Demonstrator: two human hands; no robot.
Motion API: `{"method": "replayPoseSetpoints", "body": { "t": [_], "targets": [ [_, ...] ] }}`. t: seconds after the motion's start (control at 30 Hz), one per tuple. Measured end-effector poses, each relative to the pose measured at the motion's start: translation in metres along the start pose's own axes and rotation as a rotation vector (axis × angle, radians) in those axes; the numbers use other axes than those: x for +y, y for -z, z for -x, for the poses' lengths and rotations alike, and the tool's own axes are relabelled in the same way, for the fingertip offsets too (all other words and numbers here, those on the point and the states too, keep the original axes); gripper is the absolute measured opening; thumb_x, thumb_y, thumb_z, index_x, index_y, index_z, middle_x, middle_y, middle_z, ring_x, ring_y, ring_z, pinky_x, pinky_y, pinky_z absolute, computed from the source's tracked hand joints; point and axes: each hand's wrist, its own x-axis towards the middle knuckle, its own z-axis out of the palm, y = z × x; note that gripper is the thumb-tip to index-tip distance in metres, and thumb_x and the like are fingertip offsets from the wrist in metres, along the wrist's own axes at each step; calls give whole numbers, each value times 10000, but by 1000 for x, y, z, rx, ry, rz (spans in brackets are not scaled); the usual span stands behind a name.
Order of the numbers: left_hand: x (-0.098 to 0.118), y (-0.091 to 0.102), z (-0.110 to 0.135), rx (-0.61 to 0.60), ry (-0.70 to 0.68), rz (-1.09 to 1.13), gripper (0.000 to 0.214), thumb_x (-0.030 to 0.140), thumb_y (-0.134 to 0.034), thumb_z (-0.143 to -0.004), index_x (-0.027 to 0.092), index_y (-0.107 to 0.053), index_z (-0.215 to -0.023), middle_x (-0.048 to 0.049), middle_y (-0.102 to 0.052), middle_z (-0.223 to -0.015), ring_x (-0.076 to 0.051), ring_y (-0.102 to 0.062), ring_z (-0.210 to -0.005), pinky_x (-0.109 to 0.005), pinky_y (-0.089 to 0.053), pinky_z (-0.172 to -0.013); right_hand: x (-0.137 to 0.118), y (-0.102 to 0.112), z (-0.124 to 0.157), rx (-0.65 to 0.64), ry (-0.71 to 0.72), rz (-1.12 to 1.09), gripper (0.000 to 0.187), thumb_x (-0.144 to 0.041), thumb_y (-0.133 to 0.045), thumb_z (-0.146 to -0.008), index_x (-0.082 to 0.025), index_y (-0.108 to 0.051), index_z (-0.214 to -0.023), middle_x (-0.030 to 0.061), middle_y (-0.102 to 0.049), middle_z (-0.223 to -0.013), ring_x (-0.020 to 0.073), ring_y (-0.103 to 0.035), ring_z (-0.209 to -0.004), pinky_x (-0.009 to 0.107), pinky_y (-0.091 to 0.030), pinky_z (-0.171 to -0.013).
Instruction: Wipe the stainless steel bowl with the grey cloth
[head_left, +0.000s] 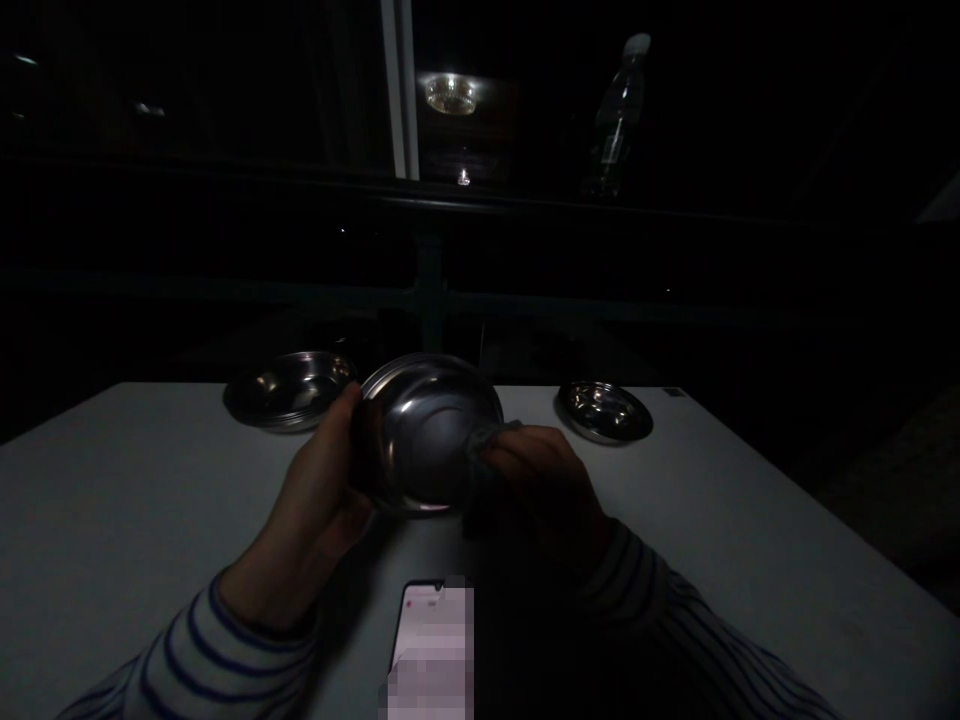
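Observation:
My left hand (pixel 330 480) is closed on the left rim of a shiny metal bowl (pixel 427 430), which it holds tilted above the table with the inside facing me. My right hand (pixel 544 480) is at the bowl's right side, its fingers closed on a dark cloth (pixel 484 445) that lies against the inner rim. Much of the cloth is lost in shadow. Below the bowl a phone (pixel 431 650) with a lit screen lies on the table, partly blurred out.
On the white table (pixel 135 520), several stacked metal bowls (pixel 289 395) seem to stand at the back left. Another metal bowl (pixel 604 412) sits at the back right. Behind the table a clear plastic bottle (pixel 619 120) stands by a dark window. The room is very dim.

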Motion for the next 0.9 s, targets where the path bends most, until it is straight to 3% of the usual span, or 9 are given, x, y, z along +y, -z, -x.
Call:
{"method": "replayPoseSetpoints", "body": {
  "t": [0.17,0.37,0.57,0.73,0.9],
  "targets": [
    [-2,-2,4,-34,74,-52,168,258,-530,-828,156,-638,-750,3,-656,-585,-117,-602,-457,-199,-485,-407,-4,7,-10,20,-38,24,198,-212,-404,-892,-126,-554,-988,81,-633,-969,193,-534,-908,336,-456,-795],
    [4,-2,2,12,-12,2,116,202,-526,-818,156,-630,-799,8,-661,-612,-113,-601,-469,-197,-493,-437,-5,2,-5,20,26,59,186,-223,-440,-875,-142,-564,-988,60,-645,-930,173,-548,-867,291,-477,-734],
    [-2,-4,5,-22,69,-48,149,258,-538,-815,154,-635,-771,-7,-660,-604,-125,-601,-467,-202,-483,-408,-5,6,-8,25,-38,41,208,-189,-400,-883,-144,-544,-1026,81,-628,-1003,192,-530,-942,344,-455,-811],
    [1,-4,3,38,5,23,142,221,-517,-832,162,-620,-755,22,-646,-576,-100,-587,-446,-180,-480,-414,-3,0,0,-1,15,62,200,-232,-440,-864,-159,-543,-1020,56,-641,-935,187,-551,-874,324,-466,-755],
    [-1,-4,5,-9,68,-32,151,251,-529,-829,169,-643,-775,4,-670,-626,-122,-615,-491,-204,-495,-430,3,3,-3,64,-48,64,210,-222,-388,-886,-146,-543,-1004,86,-624,-991,197,-544,-915,341,-454,-793]
  ]
}}
